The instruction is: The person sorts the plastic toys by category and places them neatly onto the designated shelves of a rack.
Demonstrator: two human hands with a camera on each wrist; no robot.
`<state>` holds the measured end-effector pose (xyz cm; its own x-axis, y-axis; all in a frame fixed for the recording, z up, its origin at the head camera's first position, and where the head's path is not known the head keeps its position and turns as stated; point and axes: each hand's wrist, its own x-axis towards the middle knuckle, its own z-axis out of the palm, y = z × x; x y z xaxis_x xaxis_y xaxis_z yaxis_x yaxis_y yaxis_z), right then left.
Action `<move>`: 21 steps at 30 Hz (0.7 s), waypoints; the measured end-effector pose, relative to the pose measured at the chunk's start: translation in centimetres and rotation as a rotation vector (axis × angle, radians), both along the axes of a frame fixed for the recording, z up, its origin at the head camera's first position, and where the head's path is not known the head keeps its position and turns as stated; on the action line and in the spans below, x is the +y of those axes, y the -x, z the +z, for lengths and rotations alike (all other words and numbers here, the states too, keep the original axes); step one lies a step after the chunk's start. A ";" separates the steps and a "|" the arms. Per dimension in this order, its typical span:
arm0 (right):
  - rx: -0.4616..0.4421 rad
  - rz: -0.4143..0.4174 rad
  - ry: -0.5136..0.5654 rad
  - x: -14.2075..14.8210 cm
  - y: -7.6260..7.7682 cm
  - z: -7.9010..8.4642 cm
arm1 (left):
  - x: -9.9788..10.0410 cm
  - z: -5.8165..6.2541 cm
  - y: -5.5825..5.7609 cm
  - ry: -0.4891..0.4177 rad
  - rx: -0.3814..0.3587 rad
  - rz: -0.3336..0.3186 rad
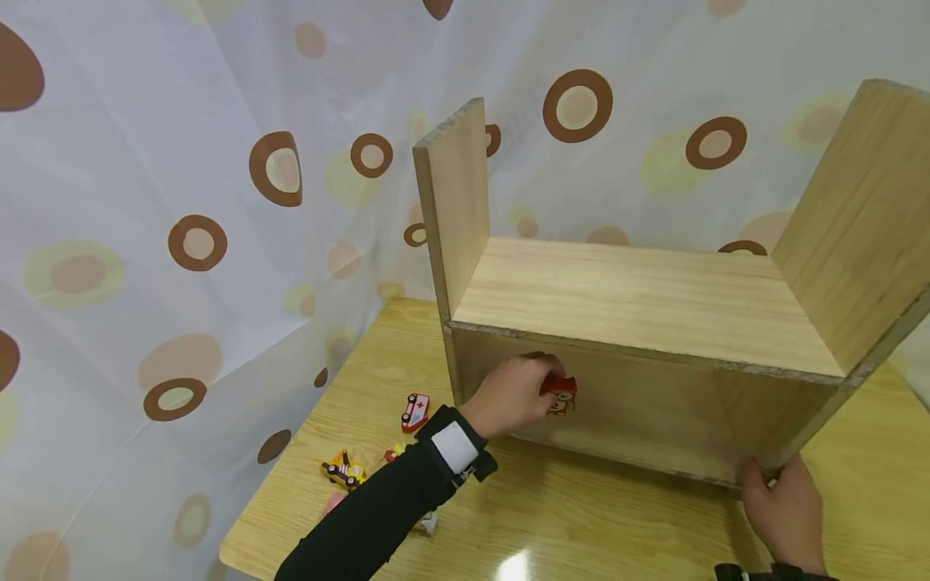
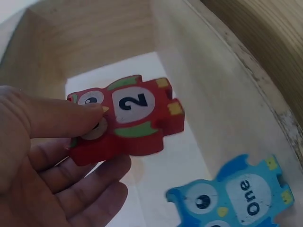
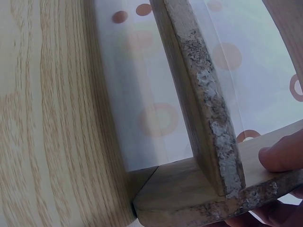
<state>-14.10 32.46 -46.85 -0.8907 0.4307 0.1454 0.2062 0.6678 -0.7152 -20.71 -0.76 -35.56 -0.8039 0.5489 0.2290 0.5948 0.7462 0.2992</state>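
A red owl-shaped toy block marked 2, with green wings, is pinched in my left hand between thumb and fingers, inside the lower compartment of a wooden shelf. Beside it in the left wrist view lies a blue owl block marked One; in the head view it is hidden. My right hand grips the shelf's side board at the front lower right corner. In the right wrist view its thumb lies on one face of that board and the fingers curl round below.
On the wooden table, left of the shelf, lie a toy ambulance, a yellow toy truck and other small toys, partly hidden by my left arm. Patterned sheeting hangs behind the table. Both shelf sides rise above the middle board.
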 end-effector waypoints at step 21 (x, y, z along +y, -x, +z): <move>-0.086 0.018 0.053 0.3 0.4 0.1 | 0.3 -2.9 1.4 0.184 0.095 0.038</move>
